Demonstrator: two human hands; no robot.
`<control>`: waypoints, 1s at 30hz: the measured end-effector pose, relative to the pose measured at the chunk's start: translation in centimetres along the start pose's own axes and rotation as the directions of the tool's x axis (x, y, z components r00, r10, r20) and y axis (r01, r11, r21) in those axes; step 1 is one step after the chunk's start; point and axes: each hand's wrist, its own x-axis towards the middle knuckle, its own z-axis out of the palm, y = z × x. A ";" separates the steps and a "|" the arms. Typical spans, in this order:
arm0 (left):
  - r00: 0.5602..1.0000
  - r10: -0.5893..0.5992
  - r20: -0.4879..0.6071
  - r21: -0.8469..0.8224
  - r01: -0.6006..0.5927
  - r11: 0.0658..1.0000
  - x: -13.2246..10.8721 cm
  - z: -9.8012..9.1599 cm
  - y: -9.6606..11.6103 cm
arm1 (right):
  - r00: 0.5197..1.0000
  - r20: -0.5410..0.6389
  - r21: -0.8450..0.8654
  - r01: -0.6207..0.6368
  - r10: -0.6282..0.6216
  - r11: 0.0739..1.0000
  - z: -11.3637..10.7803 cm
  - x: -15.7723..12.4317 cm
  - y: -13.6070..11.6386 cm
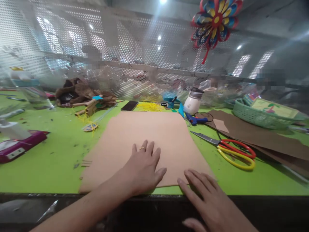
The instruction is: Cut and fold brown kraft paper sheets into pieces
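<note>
A large tan sheet of craft paper (pixel 149 129) lies on the green table in front of me, with small cut strips along its left edge. My left hand (pixel 146 167) rests flat on its lower middle, fingers spread, a ring on one finger. At the sheet's near right corner is my right hand (pixel 205 193), its fingertips on the paper and its fingers stretched out. Neither hand grips anything. To the right lie scissors (pixel 223 145) with one red and one yellow handle loop, their blades pointing toward the sheet.
A blue glue gun (pixel 196 120), a white flask (pixel 193 102) and a phone (pixel 129 105) stand behind the sheet. Brown paper (pixel 256 135) and a green basket (pixel 263 119) are on the right. A purple power strip (pixel 26 146) and a clear bottle (pixel 33 93) sit left.
</note>
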 end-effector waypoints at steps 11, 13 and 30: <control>1.000 0.001 -0.009 -0.013 -0.001 1.000 -0.3 0.1 0.0 | 0.999 -0.035 0.038 0.037 -0.036 0.999 2.3 -0.6 -0.9; 0.999 -0.012 -0.044 -0.001 0.012 1.000 -0.3 0.3 0.5 | 0.999 -0.040 0.052 0.028 -0.026 0.998 2.1 -0.5 -1.1; 0.911 0.409 -0.057 0.214 -0.389 0.896 -3.8 0.0 4.1 | 0.992 0.104 0.209 -0.087 0.067 0.974 0.2 1.5 -0.4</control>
